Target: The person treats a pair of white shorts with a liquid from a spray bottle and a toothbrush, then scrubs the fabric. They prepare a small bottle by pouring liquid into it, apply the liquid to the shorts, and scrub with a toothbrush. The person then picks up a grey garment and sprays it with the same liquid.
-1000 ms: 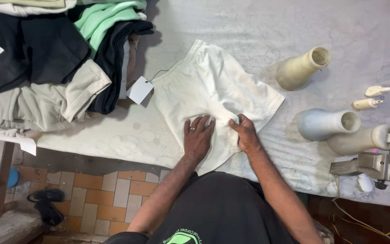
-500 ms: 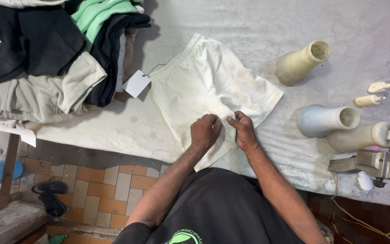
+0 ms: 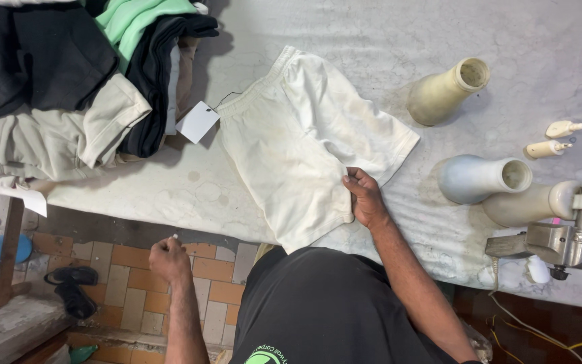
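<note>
**Right hand on the white shorts, left hand off the table**

My right hand point(image 3: 365, 199) rests on the white shorts point(image 3: 304, 141), with the fingers bent and pressed together on the cloth at the crotch, between the two legs. It pins the fabric; I cannot tell if it pinches a fold. My left hand point(image 3: 168, 258) is off the table, below its near edge and over the tiled floor point(image 3: 133, 283), closed in a loose fist with something small and pale pinched at the fingertips; what it is I cannot tell.

The shorts lie flat near the middle of the padded table point(image 3: 372, 40). Their long axis runs diagonally: the waistband points to the far left, the leg openings to the near right. A white tag point(image 3: 197, 122) on a thin string lies just beside the waistband.

Toward the far left corner is a pile of folded clothes point(image 3: 69, 87), black, beige and green, near the tag. On the right side lie three vase-shaped forms point(image 3: 447, 91), two small nozzles point(image 3: 554, 138) and a metal spray gun point(image 3: 560, 239) near the near right edge, all apart from the shorts. Black sandals point(image 3: 69, 286) are on the floor.
</note>
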